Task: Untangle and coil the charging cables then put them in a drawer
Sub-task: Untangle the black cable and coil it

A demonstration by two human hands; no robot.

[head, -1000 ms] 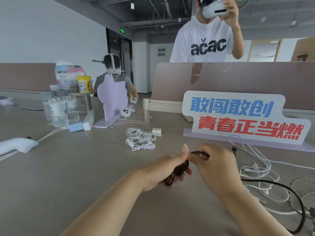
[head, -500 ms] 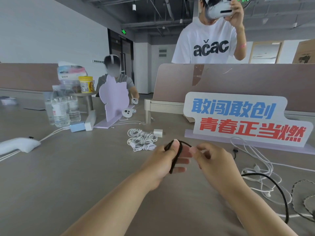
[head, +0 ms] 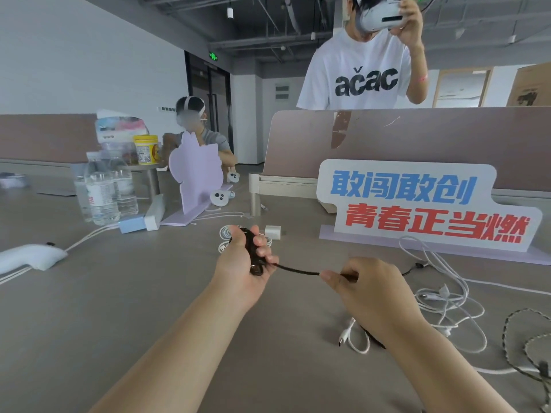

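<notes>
Open office w/ grey desk [head: 89, 308], mauve partition [head: 417, 138], white wall [head: 74, 55], exposed ceiling [head: 268, 19].

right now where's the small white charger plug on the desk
In the head view the white charger plug stands mid-desk, just right of the coiled white cables behind the left hand, and left of the slogan sign.

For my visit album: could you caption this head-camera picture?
Left hand holds a coiled black cable while the right hand draws its free length taut over the table.
</notes>
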